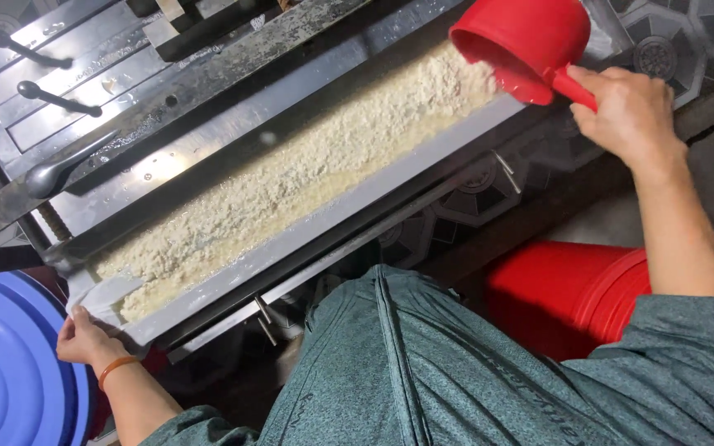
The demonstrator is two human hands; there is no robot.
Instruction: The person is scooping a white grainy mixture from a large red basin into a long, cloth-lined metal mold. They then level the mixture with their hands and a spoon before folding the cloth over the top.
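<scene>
A patterned tile floor (pixel 671 49) shows at the upper right of the frame, and a dark metal press frame (pixel 167 91) with black handles crosses the upper left. Running diagonally from lower left to upper right, I see a long metal trough (pixel 349 206) lined with white cloth (pixel 109 293) and filled with pale, crumbly, wet curd (pixel 307 165).

At the upper right, my right hand (pixel 630 111) is clenched around the handle of a red plastic scoop (pixel 522 41), which is tipped over the far end of the trough, its mouth touching the curd.

At the lower left, my left hand (pixel 84 339), with an orange band on the wrist, pinches the edge of the cloth at the near end of the trough.

A blue plastic tub (pixel 2 363) sits at the lower left corner. A red bucket (pixel 564 289) stands at the lower right, below my right forearm. My grey-green shirt fills the bottom centre.
</scene>
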